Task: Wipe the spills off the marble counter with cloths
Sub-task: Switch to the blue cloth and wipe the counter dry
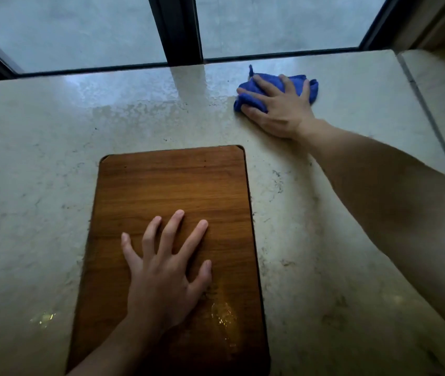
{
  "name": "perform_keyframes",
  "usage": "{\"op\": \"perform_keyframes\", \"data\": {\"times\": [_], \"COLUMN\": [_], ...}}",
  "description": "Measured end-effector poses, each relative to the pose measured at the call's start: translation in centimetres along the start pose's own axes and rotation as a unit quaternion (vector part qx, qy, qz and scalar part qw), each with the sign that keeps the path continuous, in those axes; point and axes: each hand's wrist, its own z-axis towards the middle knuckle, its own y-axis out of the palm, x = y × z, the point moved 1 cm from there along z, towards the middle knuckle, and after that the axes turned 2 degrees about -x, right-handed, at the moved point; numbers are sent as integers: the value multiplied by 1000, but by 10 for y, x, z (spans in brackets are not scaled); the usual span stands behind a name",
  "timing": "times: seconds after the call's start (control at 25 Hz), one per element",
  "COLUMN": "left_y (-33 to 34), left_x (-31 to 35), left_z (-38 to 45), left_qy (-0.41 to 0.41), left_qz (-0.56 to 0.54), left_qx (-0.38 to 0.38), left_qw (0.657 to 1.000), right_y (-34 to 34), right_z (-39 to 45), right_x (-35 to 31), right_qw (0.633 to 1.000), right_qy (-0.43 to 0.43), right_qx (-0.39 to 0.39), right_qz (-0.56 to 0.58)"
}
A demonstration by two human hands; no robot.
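Bracing nearest you, your left hand [161, 270] lies flat, fingers [171, 229] spread and holding nothing, on the board [172, 180], likely steadying your reach. Farther off, your right hand [278, 107] presses the cloth [248, 100] onto the desk [39, 185], fingers straight over it, beside the wet patch [140, 104] by the window [80, 31].
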Motion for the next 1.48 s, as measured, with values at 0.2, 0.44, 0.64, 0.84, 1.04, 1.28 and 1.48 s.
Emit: {"op": "perform_keyframes", "data": {"times": [0.2, 0.44, 0.64, 0.84, 1.04, 1.28, 1.48], "left_y": [-1, 2, 5, 5, 4, -5, -25], "left_x": [1, 0, -3, 0, 0, -7, -93], "left_z": [0, -3, -2, -5, -5, -5, 14], "left_qy": [2, 21, 27, 31, 38, 59, 52], "left_qz": [-2, -11, -26, -34, -30, -51, -18], "left_qx": [30, 85, 81, 84, 89, 58, 88], "left_qw": [1000, 996, 996, 995, 995, 995, 995], "right_y": [30, 82, 117, 140, 149, 137, 115], "right_z": [-120, -307, -438, -527, -518, -419, -344], "right_x": [-38, -86, -132, -194, -238, -239, -223], "right_qw": [1000, 998, 994, 986, 974, 973, 976], "right_qy": [-1, 25, 92, 158, 222, 223, 202], "right_qx": [1, 58, 47, 41, 38, 62, 78], "right_qz": [10, -10, 22, 20, 16, 14, -10]}}
